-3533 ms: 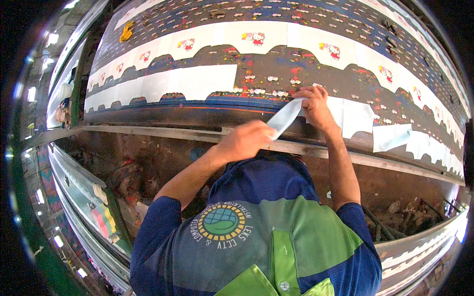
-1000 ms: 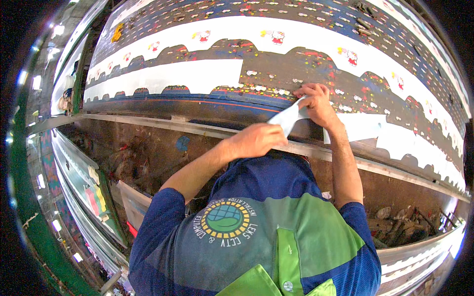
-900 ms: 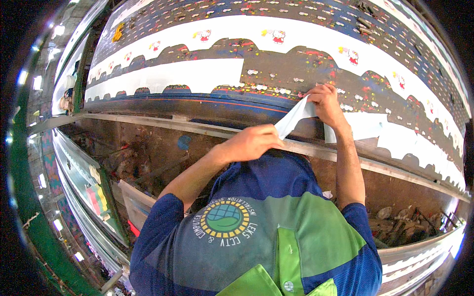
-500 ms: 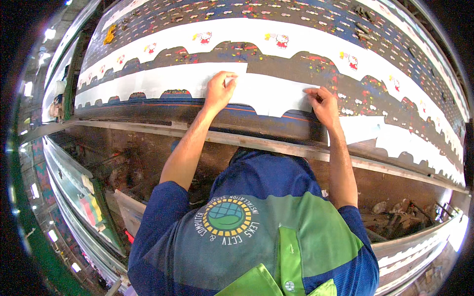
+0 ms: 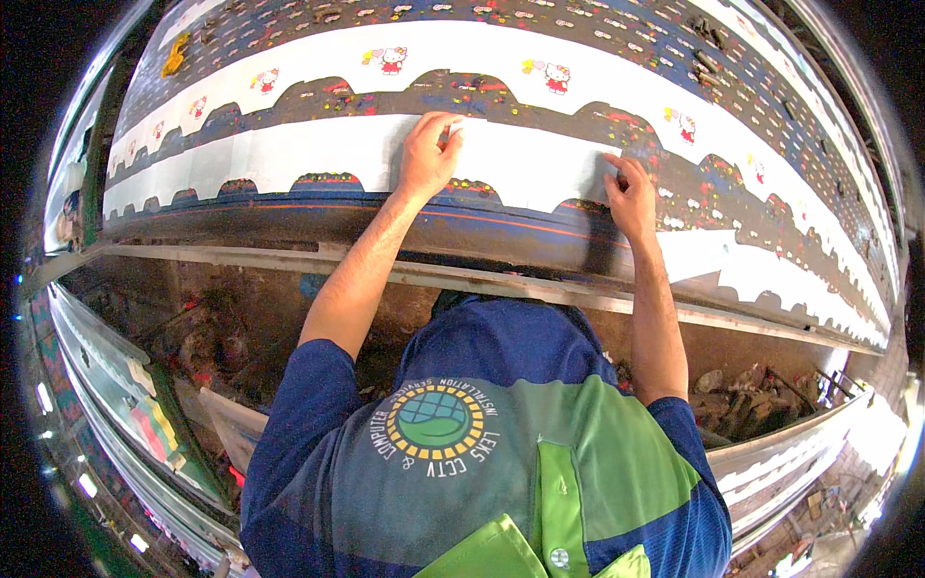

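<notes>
A white strip with a notched, scalloped lower edge [image 5: 530, 162] lies between my hands on the long printed table. My left hand [image 5: 430, 154] is closed in a pinch at its upper left part, where it meets a longer white strip [image 5: 289, 154] running off to the left. My right hand [image 5: 629, 193] pinches the upper right corner, index finger stretched along the edge. The fingertips partly hide the grip. Between the notches of the strips, the table's dark, colour-spattered surface [image 5: 462, 193] shows.
Beyond lies another white strip with small red cartoon figures [image 5: 453, 53]. More white pieces [image 5: 699, 252] continue at the right. A yellow object [image 5: 175, 55] sits far left and dark metal bits [image 5: 708, 63] far right. A rail [image 5: 462, 275] edges the table nearest me.
Both hands have moved slightly left and away from me with the white strip. Its left end now lines up more closely with the longer strip. The whole view has shifted a little.
</notes>
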`<state>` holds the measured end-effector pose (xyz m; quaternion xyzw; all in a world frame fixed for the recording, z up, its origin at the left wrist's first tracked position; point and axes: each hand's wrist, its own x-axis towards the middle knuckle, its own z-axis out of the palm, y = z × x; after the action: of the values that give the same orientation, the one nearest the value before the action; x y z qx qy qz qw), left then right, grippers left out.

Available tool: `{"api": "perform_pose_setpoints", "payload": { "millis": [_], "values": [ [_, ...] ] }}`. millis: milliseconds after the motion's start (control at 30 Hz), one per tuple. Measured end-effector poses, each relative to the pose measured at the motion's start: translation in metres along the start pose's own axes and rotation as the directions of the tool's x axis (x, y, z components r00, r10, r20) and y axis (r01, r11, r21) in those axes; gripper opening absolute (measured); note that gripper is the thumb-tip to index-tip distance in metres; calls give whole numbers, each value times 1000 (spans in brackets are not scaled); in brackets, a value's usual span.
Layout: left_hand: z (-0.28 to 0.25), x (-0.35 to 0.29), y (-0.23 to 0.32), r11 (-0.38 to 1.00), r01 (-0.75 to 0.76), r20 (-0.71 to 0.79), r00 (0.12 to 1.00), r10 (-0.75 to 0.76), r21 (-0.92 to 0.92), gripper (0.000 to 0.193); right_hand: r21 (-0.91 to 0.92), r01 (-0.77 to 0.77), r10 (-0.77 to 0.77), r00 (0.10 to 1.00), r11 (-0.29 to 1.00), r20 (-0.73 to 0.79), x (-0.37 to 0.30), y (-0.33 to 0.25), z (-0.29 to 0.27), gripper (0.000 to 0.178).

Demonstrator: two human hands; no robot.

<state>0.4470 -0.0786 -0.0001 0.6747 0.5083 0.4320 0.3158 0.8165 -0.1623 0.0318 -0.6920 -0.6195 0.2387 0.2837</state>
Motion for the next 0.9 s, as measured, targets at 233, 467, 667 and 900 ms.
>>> {"api": "perform_pose_setpoints", "payload": {
  "millis": [233, 467, 667, 900],
  "values": [
    [-1, -4, 9, 858, -326, 202, 943, 265, 396, 37, -31, -5, 4, 1000, 999, -26, 2, 4, 3, 38],
    [13, -7, 6, 607, -401, 419, 900, 120, 686, 64, 28, -81, 81, 997, 996, 5, 0, 2, -1, 40],
    [19, -4, 15, 560, -434, 489, 870, 58, 706, 70, 75, -55, 53, 998, 996, 28, -1, 6, -5, 40],
    [117, -23, 96, 597, -555, 633, 768, 100, 579, 84, 164, 53, -60, 997, 985, 43, 1, 21, -18, 41]
  ]
}}
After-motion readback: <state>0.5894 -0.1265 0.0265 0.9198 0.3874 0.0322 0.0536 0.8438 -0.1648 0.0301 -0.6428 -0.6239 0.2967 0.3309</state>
